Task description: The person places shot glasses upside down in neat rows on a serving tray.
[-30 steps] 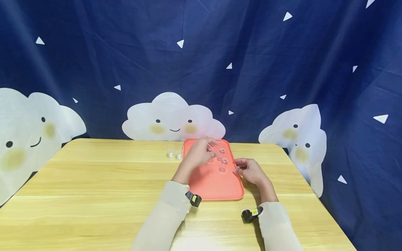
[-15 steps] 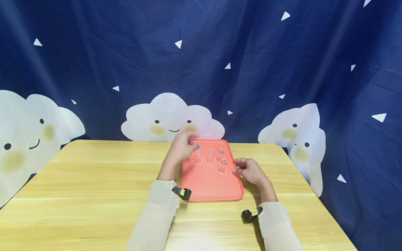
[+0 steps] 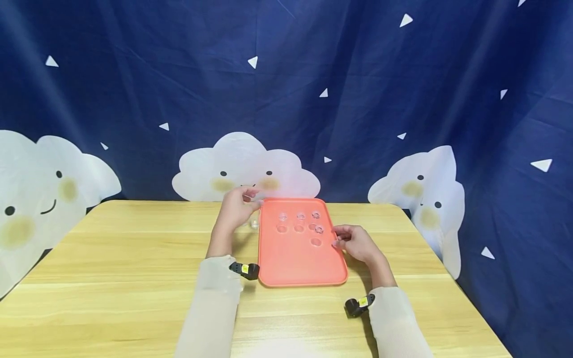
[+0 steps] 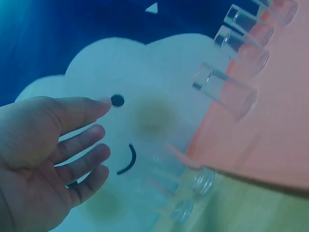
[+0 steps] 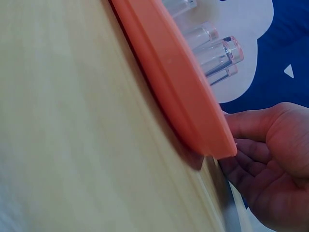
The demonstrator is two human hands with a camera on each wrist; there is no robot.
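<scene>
A red-orange tray lies on the table, with several small clear glasses standing upright towards its far half. Off its left side, two more clear glasses stand on the wood; in the head view my left hand partly covers them. My left hand is beside these two, palm facing them in the left wrist view, thumb apart from loosely bent fingers, holding nothing. At the tray's right edge, my right hand grips the rim, with its thumb against the side.
A light wooden table extends on both sides of the tray. Behind its far edge hangs a dark blue curtain with white clouds and triangles. Each wrist carries a small black camera over a pale sleeve.
My left hand has moved left, from above the tray to beside the glasses at its left. More glasses on the tray are now uncovered. My right hand stays at the rim.
</scene>
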